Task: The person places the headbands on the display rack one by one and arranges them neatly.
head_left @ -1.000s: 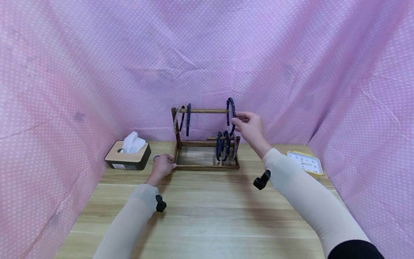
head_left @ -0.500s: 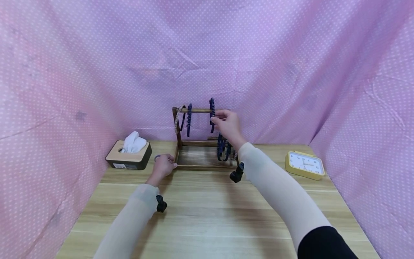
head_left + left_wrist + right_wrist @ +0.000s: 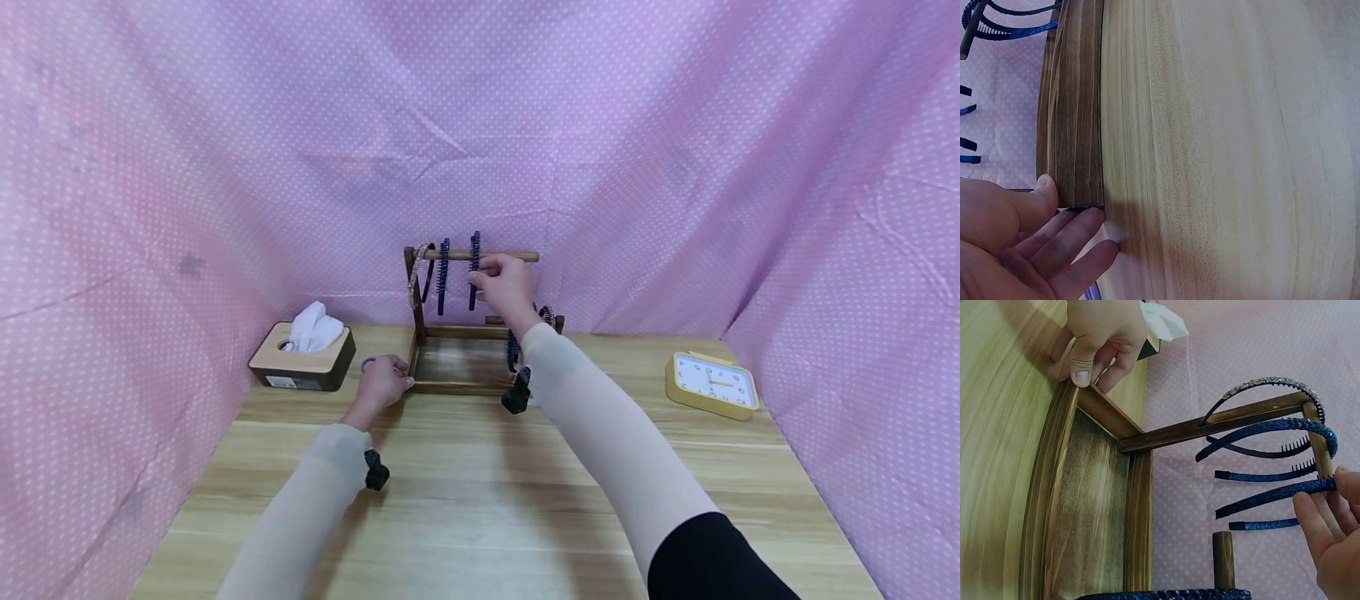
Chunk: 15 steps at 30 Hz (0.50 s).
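Note:
My right hand (image 3: 506,287) pinches a dark blue toothed headband (image 3: 474,250) that hangs over the upper bar of a brown wooden rack (image 3: 468,387). To its left on that bar hang another blue headband (image 3: 442,279) and a sparkly light-coloured headband (image 3: 415,279) beside the post. My left hand (image 3: 382,383) holds the front left corner of the rack's tray. In the left wrist view the thumb lies on the tray wall (image 3: 1079,125), with the fingers around its end. More headbands (image 3: 513,350) hang on the lower bar, partly hidden by my right arm.
A tissue box (image 3: 303,358) stands left of the rack. At the right lies a yellow clock (image 3: 712,383). A small purple curved thing (image 3: 367,364) shows behind my left hand. Pink dotted cloth (image 3: 480,125) encloses the back and sides of the wood-grain table (image 3: 465,483).
My right hand has slid the blue headband leftward along the upper bar, from its free right end to near the middle. My left hand stays at the tray corner.

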### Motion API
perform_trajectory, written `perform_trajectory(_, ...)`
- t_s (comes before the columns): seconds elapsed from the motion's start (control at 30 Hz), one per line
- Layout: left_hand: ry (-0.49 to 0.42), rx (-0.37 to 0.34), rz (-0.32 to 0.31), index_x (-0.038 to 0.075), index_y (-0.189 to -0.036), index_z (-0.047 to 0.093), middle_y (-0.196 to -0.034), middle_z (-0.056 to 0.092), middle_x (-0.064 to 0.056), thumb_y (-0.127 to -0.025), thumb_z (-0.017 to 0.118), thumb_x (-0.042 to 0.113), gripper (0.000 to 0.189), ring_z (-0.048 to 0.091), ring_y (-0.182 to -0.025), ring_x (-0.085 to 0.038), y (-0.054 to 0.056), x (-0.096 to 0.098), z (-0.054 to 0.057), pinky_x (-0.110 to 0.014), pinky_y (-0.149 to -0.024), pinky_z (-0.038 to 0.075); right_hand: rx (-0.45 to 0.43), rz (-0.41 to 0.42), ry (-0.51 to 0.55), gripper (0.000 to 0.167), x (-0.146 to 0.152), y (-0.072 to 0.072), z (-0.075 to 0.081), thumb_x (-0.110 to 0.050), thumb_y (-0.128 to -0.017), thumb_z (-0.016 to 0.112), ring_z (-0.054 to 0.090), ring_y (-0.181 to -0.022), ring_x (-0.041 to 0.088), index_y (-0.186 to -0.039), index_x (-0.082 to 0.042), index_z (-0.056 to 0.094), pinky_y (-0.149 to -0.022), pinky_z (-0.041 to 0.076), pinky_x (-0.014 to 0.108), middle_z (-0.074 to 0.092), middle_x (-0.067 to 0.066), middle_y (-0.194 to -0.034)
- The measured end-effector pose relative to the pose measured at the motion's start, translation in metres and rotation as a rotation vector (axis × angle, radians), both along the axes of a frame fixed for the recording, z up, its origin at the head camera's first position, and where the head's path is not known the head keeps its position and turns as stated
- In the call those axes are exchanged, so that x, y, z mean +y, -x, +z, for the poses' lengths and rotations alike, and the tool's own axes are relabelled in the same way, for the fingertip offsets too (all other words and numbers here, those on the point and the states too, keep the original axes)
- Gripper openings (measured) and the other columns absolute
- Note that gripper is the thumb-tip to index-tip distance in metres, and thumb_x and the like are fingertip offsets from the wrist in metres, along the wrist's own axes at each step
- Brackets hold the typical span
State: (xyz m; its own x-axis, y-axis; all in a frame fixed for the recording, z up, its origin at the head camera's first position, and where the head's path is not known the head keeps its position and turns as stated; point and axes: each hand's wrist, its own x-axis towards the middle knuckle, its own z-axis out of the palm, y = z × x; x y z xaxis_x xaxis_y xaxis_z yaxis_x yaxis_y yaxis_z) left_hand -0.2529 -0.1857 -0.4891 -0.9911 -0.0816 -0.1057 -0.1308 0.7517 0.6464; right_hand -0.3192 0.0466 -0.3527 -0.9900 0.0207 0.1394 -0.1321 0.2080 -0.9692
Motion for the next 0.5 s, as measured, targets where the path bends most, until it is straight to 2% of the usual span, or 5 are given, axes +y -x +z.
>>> perform_trajectory(0.13, 0.006, 0.006, 0.005, -0.003, -0.115, 0.068, -0.110, 0.074, -0.020, -0.093, 0.074, 0.011, 0.026, 0.069, -0.103, -0.034, 0.000, 0.000, 0.000, -0.046, -0.091, 0.054, -0.010, -0.009, -0.056, 0.023, -0.002, 0.001, -0.003, -0.008, -0.093, 0.075, 0.073, -0.097, 0.040, -0.113, 0.002, 0.070, -0.076, 0.064, 0.037, 0.070, 0.015, -0.103)
perform_trajectory(0.33, 0.004, 0.007, -0.005, -0.005, -0.118, 0.067, -0.112, 0.073, -0.021, -0.094, 0.073, 0.010, 0.029, 0.069, -0.105, -0.036, -0.001, 0.001, 0.000, -0.047, -0.092, 0.054, -0.002, 0.002, -0.083, 0.021, -0.003, 0.002, -0.011, -0.009, -0.093, 0.075, 0.075, -0.092, 0.037, -0.111, 0.002, 0.070, -0.077, 0.063, 0.038, 0.071, 0.016, -0.102)
perform_trajectory(0.5, 0.004, 0.016, -0.004, -0.005, -0.118, 0.068, -0.112, 0.073, -0.021, -0.094, 0.073, 0.010, 0.029, 0.069, -0.105, -0.036, -0.002, 0.001, 0.001, -0.047, -0.091, 0.054, 0.026, 0.006, -0.129, 0.020, -0.004, 0.001, -0.016, -0.012, -0.093, 0.076, 0.076, -0.086, 0.034, -0.109, -0.001, 0.071, -0.070, 0.063, 0.031, 0.072, 0.014, -0.100)
